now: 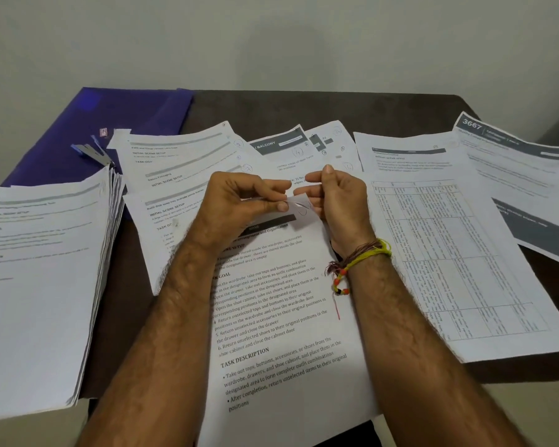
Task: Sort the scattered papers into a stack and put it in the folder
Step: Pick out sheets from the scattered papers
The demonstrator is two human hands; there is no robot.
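Observation:
A printed sheet [281,333] lies in front of me, its top right corner curled up. My left hand [239,201] pinches that top edge between thumb and fingers. My right hand [336,198] holds the curled corner from the right, and a thread bracelet circles that wrist. A thick stack of papers [36,285] sits at the left, overhanging the table edge. Several loose sheets [181,162] fan out behind my hands. A sheet with a table grid [449,246] and a dark-banded sheet [523,188] lie at the right. The purple folder [117,124] lies open at the back left.
The dark table [304,108] stands against a plain wall. A metal fastener clip [91,153] rests on the folder beside the stack. The sheets at the right reach the table's right edge.

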